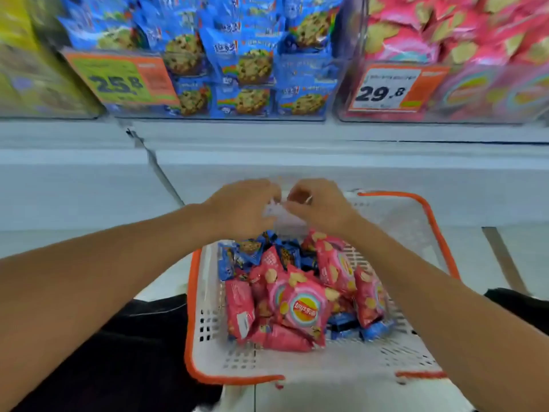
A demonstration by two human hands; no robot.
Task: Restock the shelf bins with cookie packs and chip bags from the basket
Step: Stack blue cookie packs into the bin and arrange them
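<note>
1. Far left on the shelf (267,135) there's a yellow bin (38,63), too blurry to read anything on it.
2. Next over is the clear cookie bin (208,115), stuffed with blue cookie packs (252,63), with an orange and green price tag (118,77) reading 25.8 on its front.
3. The left hand (240,208) reaches out over the far end of the basket, fingers (267,188) curled and pinching something pale and crinkly, maybe clear plastic wrap (282,215). Honestly can't tell what it is, too blurred.
4. The right hand (320,206) is right up against the left one, fingers bent and gripping the same pale thing. There's a ring (309,199) on one finger.
5. Below the hands sits the white basket (208,337) with an orange rim, on the floor in front of the shelf. Inside it: pink chip bags (303,310) heaped in the middle and right, blue cookie packs mostly at the back left, plus a few poking out at the lower right.
6. Far right on the shelf, the chip bin (445,117) is full of the same pink bags, with a 29.8 tag (389,87) on its front.
</note>
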